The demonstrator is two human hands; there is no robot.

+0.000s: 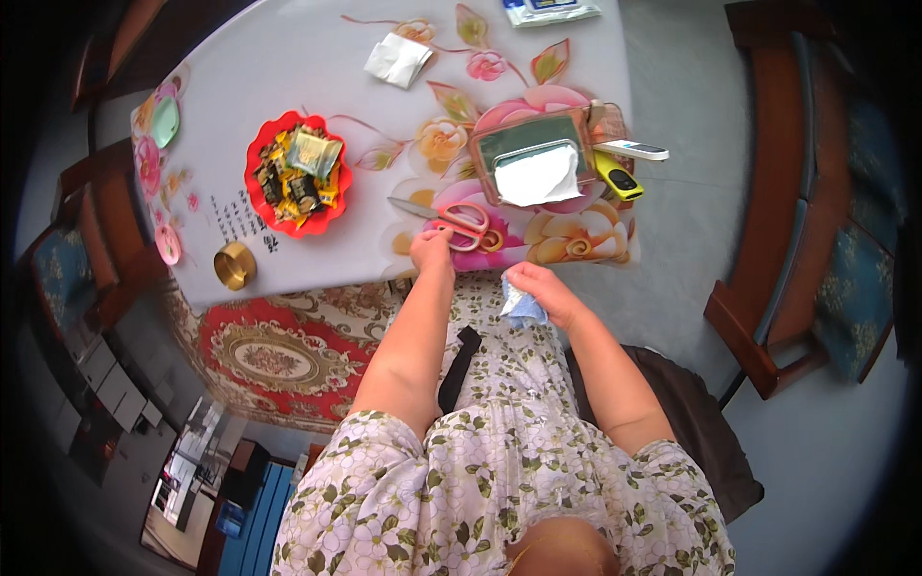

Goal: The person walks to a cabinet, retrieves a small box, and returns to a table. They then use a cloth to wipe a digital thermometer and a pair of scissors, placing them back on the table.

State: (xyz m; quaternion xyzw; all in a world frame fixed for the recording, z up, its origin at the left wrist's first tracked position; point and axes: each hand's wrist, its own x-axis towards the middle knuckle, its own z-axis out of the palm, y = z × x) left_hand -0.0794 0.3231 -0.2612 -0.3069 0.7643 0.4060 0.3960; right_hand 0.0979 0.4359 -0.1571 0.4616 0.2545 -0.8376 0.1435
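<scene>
A pair of scissors (467, 223) with pink-red handles lies at the table's near edge, its blades pointing left. My left hand (432, 250) is closed at the lower handle loop, the fingertips pinching it. Just beyond the table edge, above my lap, my right hand (543, 288) grips a small crumpled blue-and-white piece (521, 305), cloth or wrapper, which hangs below the fingers. Behind the scissors to the right stands a tissue box (485, 158) with a white tissue sticking out.
A red scalloped bowl (254, 197) of wrapped snacks and a brass-coloured cup (235, 266) stand left on the flowered tablecloth (317, 67). Folded white paper (398, 60) lies farther back. Right of the tissue box are a yellow-green device (618, 177) and a white remote (634, 149). Wooden seats flank the table.
</scene>
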